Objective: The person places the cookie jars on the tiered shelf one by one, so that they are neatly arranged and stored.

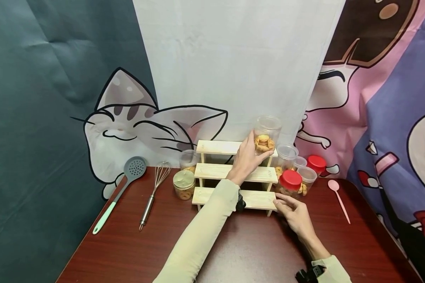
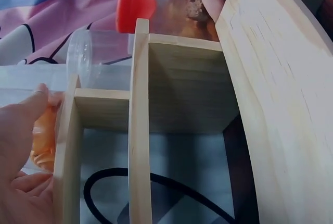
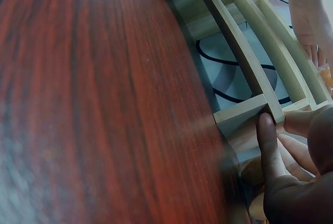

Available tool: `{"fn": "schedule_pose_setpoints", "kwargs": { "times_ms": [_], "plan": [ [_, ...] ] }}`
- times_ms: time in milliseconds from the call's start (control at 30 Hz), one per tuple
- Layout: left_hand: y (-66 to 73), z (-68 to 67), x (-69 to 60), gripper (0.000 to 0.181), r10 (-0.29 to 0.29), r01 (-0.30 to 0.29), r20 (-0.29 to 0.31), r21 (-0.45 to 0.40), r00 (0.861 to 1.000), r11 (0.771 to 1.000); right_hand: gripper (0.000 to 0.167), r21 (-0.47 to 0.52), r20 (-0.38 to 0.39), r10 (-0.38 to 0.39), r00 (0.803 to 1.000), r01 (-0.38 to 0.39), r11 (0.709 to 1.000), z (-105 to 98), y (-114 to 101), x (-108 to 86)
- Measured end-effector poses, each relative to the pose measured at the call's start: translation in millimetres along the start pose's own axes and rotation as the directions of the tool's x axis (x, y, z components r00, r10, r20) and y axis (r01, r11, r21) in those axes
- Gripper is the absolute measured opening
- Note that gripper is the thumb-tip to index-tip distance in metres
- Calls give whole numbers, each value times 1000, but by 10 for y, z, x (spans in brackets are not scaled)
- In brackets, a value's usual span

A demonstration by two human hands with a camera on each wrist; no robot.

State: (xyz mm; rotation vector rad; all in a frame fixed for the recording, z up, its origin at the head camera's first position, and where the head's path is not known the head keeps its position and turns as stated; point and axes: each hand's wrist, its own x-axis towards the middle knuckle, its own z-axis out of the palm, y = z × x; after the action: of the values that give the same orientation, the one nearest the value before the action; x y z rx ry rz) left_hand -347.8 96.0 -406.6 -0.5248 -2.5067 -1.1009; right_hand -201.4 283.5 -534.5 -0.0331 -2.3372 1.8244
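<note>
A three-tier wooden rack [image 1: 235, 172] stands on the table. My left hand [image 1: 246, 161] grips a clear plastic jar [image 1: 268, 131] of golden snack pieces at the right end of the top tier. Whether the jar's base touches the board cannot be told. In the left wrist view, the left hand [image 2: 23, 148] shows beside the rack's top board, with part of the snacks [image 2: 44, 138] behind it. My right hand [image 1: 295, 214] pinches the right end of the bottom tier. The right wrist view shows its thumb [image 3: 268, 140] on the board's end and fingers behind.
Right of the rack cluster several clear jars [image 1: 287, 153], two with red lids [image 1: 291, 179]. A pink spoon [image 1: 338, 199] lies farther right. To the left are a green-lidded jar [image 1: 184, 184], an open jar [image 1: 189, 159], a whisk [image 1: 156, 192] and a slotted turner [image 1: 124, 188].
</note>
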Motion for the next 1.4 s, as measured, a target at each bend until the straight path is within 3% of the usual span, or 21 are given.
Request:
{"fn": "schedule_pose_setpoints", "kwargs": {
  "times_ms": [133, 267, 433, 600, 833, 1000, 1167, 1400],
  "plan": [
    [-64, -94, -80, 108, 11, -10, 30, -30, 999, 1000, 41, -5, -2, -3, 1000, 3, 1000, 0, 3, -9],
    [-201, -277, -201, 93, 73, -72, 11, -69, 997, 995, 40, -2, -5, -5, 1000, 5, 1000, -2, 14, -17],
    [-497, -591, -407, 68, 134, -142, -80, -103, 988, 984, 41, -7, -8, -5, 1000, 5, 1000, -18, 9, -31],
    [-885, -930, -644, 55, 117, -139, -190, -108, 975, 984, 42, -3, -16, -4, 1000, 4, 1000, -36, 7, -39],
    [-1493, -1317, -1030, 51, 31, -52, -253, -80, 967, 995, 42, -1, -6, -3, 1000, 3, 1000, -16, 4, -22],
    [-1820, -1475, -1284, 54, -57, 44, -262, -55, 963, 998, 42, -9, 1, 6, 1000, -6, 1000, 12, -3, -14],
    [-2005, -1470, -1416, 66, -170, 156, -215, -81, 962, 984, 42, -8, -12, 9, 1000, -9, 1000, 1, -5, -24],
    [-2096, -1324, -1497, 95, -300, 290, -79, -119, 951, 950, 42, -15, -8, 7, 1000, -7, 1000, -5, 2, -20]
  ]
}}
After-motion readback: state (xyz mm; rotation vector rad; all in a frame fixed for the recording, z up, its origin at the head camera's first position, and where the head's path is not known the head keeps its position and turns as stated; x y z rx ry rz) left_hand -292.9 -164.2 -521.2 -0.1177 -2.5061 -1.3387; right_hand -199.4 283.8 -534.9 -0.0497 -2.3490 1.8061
